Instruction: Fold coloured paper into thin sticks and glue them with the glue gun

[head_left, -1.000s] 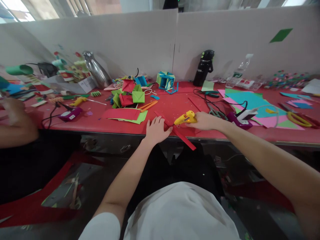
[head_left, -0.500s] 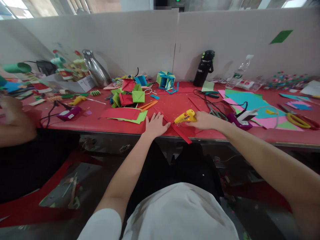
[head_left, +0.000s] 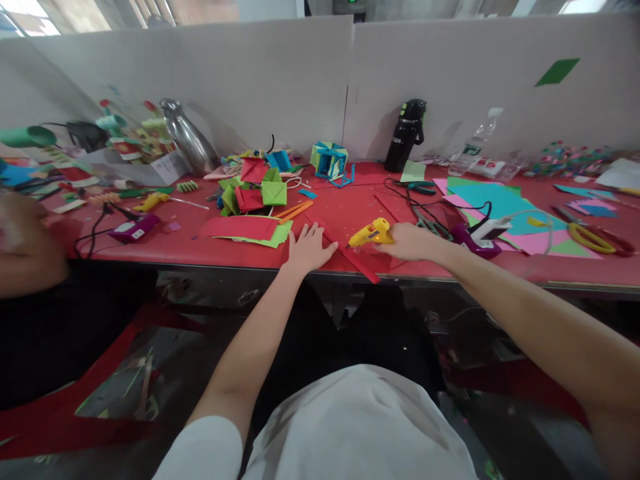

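My right hand (head_left: 411, 241) is wrapped round a yellow glue gun (head_left: 371, 232), its nozzle pointing left and down at a narrow red paper strip (head_left: 361, 264). The strip lies slantwise on the red tabletop and its near end reaches the front edge. My left hand (head_left: 307, 249) rests flat with fingers spread, its thumb on or beside the strip just left of the nozzle. To the left of that hand lie flat red sheets (head_left: 239, 227) over light green sheets (head_left: 285, 235). Beyond them sit folded green and red paper pieces (head_left: 274, 188) and orange strips (head_left: 295, 211).
A black bottle (head_left: 404, 137), a steel jug (head_left: 189, 139) and a blue-green paper frame (head_left: 330, 161) stand at the back. Cables, a purple box (head_left: 479, 241), coloured sheets (head_left: 490, 200) and yellow-handled scissors (head_left: 593, 237) lie rightward. A co-worker's arm (head_left: 30, 247) is at far left.
The whole view has shifted slightly. Both hands and the glue gun keep nearly the same place over the red strip.
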A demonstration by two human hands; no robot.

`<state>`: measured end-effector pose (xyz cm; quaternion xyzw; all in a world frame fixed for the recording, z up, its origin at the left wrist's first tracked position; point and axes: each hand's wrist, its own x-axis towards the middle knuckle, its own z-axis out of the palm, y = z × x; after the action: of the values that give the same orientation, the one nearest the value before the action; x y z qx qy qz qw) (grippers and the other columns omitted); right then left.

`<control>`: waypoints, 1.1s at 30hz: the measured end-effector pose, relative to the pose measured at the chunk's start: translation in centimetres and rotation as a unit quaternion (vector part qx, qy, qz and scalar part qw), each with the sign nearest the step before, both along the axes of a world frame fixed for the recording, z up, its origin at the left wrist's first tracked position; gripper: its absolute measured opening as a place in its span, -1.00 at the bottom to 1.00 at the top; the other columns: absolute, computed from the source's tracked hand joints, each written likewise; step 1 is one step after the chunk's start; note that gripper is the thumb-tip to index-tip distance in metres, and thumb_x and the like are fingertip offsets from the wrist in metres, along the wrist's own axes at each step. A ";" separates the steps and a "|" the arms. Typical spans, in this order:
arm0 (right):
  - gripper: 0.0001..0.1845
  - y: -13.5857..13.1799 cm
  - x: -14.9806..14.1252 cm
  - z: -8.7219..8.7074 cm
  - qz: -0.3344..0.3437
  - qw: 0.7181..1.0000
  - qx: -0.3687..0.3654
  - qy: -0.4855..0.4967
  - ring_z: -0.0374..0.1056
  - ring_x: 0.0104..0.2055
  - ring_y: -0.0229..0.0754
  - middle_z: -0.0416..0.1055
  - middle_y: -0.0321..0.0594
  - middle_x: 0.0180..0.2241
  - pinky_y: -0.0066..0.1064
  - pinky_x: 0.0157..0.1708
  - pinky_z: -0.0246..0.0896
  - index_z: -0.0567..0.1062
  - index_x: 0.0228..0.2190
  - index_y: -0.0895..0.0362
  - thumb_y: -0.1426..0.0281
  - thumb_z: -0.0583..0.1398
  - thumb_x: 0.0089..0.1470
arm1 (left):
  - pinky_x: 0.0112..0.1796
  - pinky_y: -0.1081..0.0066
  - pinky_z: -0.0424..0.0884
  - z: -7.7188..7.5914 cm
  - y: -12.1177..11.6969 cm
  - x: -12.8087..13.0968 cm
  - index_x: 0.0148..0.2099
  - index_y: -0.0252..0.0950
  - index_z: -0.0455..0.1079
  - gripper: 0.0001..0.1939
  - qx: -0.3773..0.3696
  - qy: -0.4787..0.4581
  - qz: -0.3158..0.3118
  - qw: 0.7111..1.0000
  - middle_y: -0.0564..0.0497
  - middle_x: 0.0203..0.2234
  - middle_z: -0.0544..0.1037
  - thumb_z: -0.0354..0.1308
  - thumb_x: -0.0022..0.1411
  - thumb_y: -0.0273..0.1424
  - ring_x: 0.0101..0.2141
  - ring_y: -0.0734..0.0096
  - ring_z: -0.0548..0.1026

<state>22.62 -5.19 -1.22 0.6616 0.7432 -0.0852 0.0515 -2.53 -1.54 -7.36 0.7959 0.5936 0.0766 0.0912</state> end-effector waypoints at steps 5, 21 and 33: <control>-0.30 -0.2 0.3 0.2 0.014 1.000 -0.002 -0.007 0.48 -0.17 0.17 0.53 0.17 -0.18 -0.15 -0.24 0.31 0.51 -0.17 0.20 -0.17 0.02 0.14 | 0.33 -0.21 -0.22 -0.1 0.4 -0.1 0.42 -0.22 0.08 -0.21 0.004 -0.002 0.004 1.000 -0.07 0.44 0.00 -0.18 0.32 0.13 0.42 0.03 -0.08; -0.38 -0.8 1.0 0.9 0.024 0.998 -0.012 -0.051 0.50 -0.19 0.12 0.55 0.13 -0.21 -0.27 -0.30 0.26 0.56 -0.20 0.20 -0.07 0.03 0.16 | 0.34 -0.16 -0.22 0.9 2.1 -0.2 0.42 -0.23 0.09 -0.23 -0.011 0.000 0.022 1.000 -0.08 0.43 0.01 -0.18 0.32 0.08 0.42 0.01 -0.09; -0.48 -1.4 0.9 1.1 0.039 0.997 0.001 -0.061 0.51 -0.19 0.15 0.56 0.15 -0.25 -0.24 -0.34 0.28 0.57 -0.18 0.21 0.07 0.04 0.17 | 0.34 -0.16 -0.22 1.3 3.3 -0.4 0.43 -0.28 0.08 -0.21 -0.020 0.011 0.007 1.000 -0.11 0.43 0.02 -0.16 0.31 0.08 0.42 0.04 -0.06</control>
<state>23.57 -6.56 -0.07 0.6362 0.7639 -0.0420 0.0991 -2.94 1.81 -6.09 0.7908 0.6013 0.0566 0.0995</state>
